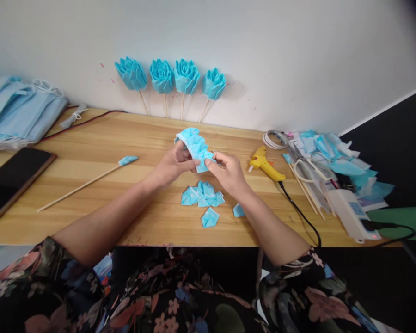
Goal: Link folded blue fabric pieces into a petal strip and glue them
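A strip of overlapping folded blue petals (194,141) is held up over the table between both hands. My left hand (175,162) is closed on its left and lower side, thumb pressed near the right end. My right hand (229,171) pinches the strip's right end between thumb and fingers. Below lie several loose folded petals (205,194) in a pile. A single petal (210,217) sits nearer the front edge, and another petal (239,211) is partly hidden by my right forearm. To the left rests a wooden stick (79,188) with a small blue tip.
Several blue flowers on sticks (162,76) lean on the wall. At left are stacked masks (21,111) and a phone (17,178). At right lie a yellow glue gun (266,165) with its cord, tape (275,139), scissors (310,170), blue scraps (339,152) and a white power strip (351,215).
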Action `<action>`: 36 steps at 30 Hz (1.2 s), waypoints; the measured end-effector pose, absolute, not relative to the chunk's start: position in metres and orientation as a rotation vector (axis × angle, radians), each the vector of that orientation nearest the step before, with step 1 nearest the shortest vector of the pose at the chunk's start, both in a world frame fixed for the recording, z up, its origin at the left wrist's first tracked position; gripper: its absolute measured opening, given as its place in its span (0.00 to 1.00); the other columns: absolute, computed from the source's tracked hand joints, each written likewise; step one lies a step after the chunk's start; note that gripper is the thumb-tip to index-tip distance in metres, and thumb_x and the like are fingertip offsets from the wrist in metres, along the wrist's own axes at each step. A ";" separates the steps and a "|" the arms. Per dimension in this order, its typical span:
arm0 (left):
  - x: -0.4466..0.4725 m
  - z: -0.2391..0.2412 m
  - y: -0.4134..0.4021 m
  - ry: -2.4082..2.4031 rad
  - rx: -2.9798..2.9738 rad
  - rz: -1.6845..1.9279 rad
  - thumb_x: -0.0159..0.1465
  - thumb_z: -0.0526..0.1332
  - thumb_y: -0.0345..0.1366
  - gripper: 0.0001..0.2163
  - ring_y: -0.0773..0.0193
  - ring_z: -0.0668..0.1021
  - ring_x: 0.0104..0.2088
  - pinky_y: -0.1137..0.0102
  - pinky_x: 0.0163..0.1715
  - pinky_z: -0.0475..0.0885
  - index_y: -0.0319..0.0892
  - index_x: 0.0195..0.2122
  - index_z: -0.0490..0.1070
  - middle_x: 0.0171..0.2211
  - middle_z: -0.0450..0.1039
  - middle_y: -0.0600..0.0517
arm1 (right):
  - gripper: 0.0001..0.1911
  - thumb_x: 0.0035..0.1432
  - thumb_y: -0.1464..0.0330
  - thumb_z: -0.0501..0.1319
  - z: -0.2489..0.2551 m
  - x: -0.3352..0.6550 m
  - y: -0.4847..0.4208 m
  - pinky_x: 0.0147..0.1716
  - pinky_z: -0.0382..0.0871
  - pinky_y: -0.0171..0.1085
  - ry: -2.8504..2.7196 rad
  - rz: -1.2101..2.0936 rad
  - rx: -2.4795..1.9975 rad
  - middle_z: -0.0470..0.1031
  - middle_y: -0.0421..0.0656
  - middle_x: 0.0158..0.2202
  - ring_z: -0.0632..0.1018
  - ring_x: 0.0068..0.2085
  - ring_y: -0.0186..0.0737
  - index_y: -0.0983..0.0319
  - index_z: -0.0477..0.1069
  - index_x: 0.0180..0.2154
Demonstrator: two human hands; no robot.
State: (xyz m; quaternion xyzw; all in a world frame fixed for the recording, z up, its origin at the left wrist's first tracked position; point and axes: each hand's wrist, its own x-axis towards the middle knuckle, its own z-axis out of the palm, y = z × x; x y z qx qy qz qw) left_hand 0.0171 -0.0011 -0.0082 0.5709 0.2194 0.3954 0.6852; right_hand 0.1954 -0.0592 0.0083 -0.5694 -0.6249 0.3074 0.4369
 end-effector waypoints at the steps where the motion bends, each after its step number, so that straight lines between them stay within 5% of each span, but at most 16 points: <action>1: 0.016 -0.008 -0.001 0.470 1.269 0.871 0.57 0.74 0.39 0.26 0.66 0.78 0.35 0.70 0.35 0.72 0.45 0.55 0.67 0.38 0.76 0.52 | 0.16 0.56 0.57 0.59 0.008 0.196 -0.059 0.31 0.56 0.37 -1.539 0.767 -1.412 0.59 0.36 0.23 0.62 0.28 0.34 0.58 0.60 0.23; 36: 0.014 -0.008 0.004 0.428 1.234 0.806 0.54 0.72 0.32 0.30 0.67 0.75 0.32 0.72 0.31 0.70 0.44 0.58 0.65 0.34 0.74 0.54 | 0.19 0.62 0.54 0.60 0.003 0.199 -0.058 0.35 0.61 0.37 -1.400 0.929 -1.251 0.63 0.38 0.26 0.66 0.31 0.36 0.59 0.66 0.25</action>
